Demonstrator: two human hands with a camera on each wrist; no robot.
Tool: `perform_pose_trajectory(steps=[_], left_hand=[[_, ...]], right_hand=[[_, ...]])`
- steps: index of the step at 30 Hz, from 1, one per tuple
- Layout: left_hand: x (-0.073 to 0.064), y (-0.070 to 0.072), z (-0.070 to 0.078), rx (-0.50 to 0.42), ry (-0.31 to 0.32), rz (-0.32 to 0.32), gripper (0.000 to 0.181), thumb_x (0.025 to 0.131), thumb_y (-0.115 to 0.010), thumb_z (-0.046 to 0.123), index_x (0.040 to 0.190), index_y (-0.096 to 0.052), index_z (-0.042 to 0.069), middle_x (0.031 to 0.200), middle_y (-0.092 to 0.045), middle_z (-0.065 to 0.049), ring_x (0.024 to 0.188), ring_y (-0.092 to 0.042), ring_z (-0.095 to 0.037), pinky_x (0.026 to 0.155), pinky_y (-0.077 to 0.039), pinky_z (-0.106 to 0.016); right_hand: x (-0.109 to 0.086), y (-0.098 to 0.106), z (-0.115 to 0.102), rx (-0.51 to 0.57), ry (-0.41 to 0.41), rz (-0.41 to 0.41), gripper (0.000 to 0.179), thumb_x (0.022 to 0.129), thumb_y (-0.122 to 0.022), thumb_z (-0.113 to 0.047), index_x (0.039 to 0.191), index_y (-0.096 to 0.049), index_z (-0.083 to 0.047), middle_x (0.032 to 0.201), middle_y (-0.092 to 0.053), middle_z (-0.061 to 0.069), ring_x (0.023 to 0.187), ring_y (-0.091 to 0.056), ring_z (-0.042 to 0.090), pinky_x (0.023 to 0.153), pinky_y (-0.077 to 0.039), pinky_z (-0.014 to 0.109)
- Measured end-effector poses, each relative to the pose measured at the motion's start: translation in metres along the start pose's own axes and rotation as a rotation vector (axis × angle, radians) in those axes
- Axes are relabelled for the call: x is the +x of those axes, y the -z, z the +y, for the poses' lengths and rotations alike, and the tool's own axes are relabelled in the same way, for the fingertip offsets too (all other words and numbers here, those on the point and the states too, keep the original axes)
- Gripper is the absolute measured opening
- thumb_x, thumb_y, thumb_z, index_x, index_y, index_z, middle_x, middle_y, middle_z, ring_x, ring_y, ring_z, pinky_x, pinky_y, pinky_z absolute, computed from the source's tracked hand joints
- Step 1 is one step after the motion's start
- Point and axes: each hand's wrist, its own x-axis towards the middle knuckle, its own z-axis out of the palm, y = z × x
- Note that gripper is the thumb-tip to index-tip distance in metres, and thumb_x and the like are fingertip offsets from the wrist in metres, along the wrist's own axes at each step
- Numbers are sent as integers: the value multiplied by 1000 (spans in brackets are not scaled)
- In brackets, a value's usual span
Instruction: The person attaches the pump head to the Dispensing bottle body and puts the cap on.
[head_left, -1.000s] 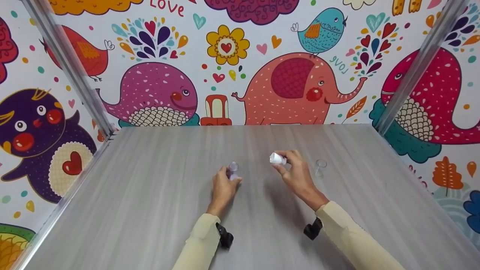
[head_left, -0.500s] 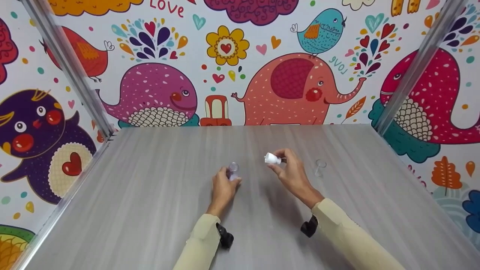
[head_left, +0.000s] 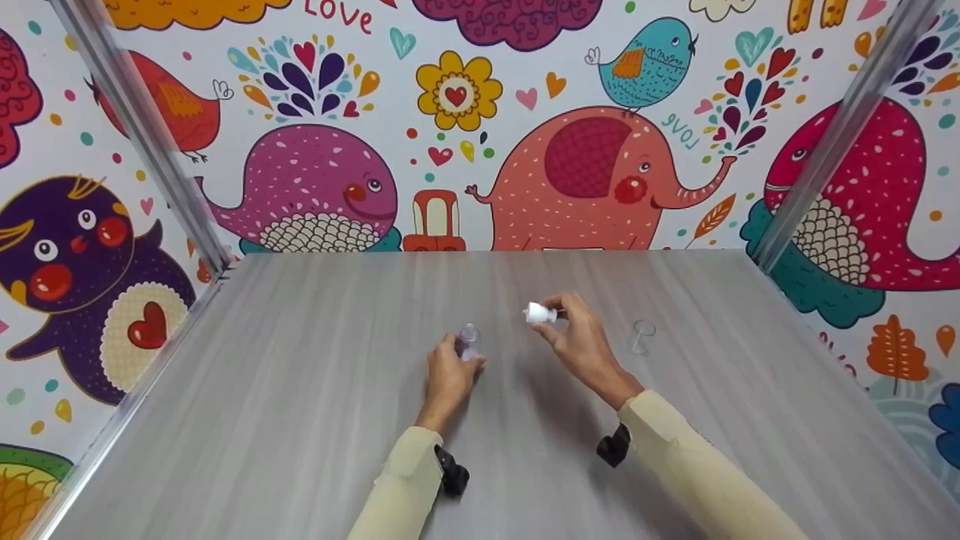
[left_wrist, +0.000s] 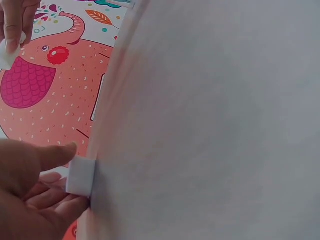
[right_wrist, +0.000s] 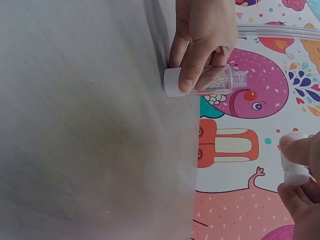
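My left hand (head_left: 451,371) grips a small clear bottle (head_left: 469,341) that stands upright on the table. In the right wrist view the bottle shows a bare threaded neck (right_wrist: 240,79) and a white base (right_wrist: 173,82), with the thumb along its side. My right hand (head_left: 581,341) pinches a white stepped piece (head_left: 539,313), like a bottle's pump top, between thumb and fingers. It is raised above the table, to the right of the bottle and apart from it. Fingers partly cover this white piece (right_wrist: 295,167) in the right wrist view.
A clear, see-through cap (head_left: 643,337) is on the grey table (head_left: 300,390), to the right of my right hand. Behind the table rises a wall (head_left: 517,135) printed with cartoon animals, and metal posts (head_left: 817,142) stand at the back corners.
My right hand has moved a little to the left with the white piece, which lies more sideways now. The left hand and the bottle have stayed in place.
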Motion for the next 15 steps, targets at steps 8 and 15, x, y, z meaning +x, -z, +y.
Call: perform_pose_trajectory(steps=[8,15], left_hand=[[-1,0,2,-3,-9,-2,33,78,-80,1,106,-64,-5,110,-72,-24,102,-69,-33,92,-53,-47],[-1,0,1,-15,0,-13,34,79,-79,0,108,-63,-7,112,-71,-25,105,-68,-34,93,-54,-47]], right_hand=[[1,-5,0,-16,27,-20,29,84,-78,-5,109,-63,-1,105,-65,13,100,-66,27,90,-56,42],[3,-8,-2,-40,29,-33,30,84,-78,-7,110,-65,-2,105,-65,13,100,-66,27,90,-55,43]])
